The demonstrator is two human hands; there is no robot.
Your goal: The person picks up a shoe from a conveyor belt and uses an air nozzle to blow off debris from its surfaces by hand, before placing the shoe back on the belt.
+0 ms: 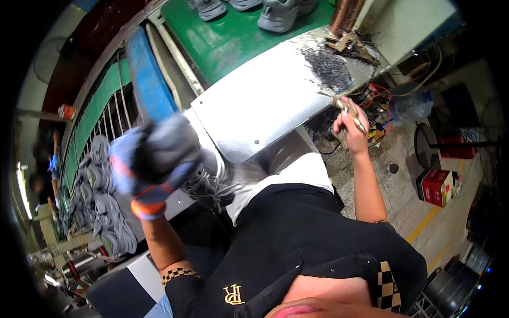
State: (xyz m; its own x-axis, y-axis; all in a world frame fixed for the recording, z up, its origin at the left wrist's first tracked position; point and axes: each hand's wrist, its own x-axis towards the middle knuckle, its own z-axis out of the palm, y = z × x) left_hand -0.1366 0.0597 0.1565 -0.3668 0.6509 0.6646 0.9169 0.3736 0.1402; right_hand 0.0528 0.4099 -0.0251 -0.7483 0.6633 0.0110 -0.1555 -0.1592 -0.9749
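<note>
My left hand (125,161) wears a blue-grey glove with an orange cuff and is smeared by motion. It is closed on a grey shoe (177,139), also blurred, held up at the left of the white work board (260,106). Bare and closed, my right hand (352,126) grips a slim metal spray gun (347,112) beside the board's right edge. The gun's nozzle points left over the board. Below the blurred shoe, another grey shoe (209,185) with loose laces is partly hidden.
Grey shoes (278,15) stand on a green surface (233,45) beyond the board. Several more are heaped in a pile (101,199) at left. Dark residue (326,66) covers the board's far right corner. Wires (374,98), a clear bottle (413,105) and a red box (436,187) lie to the right.
</note>
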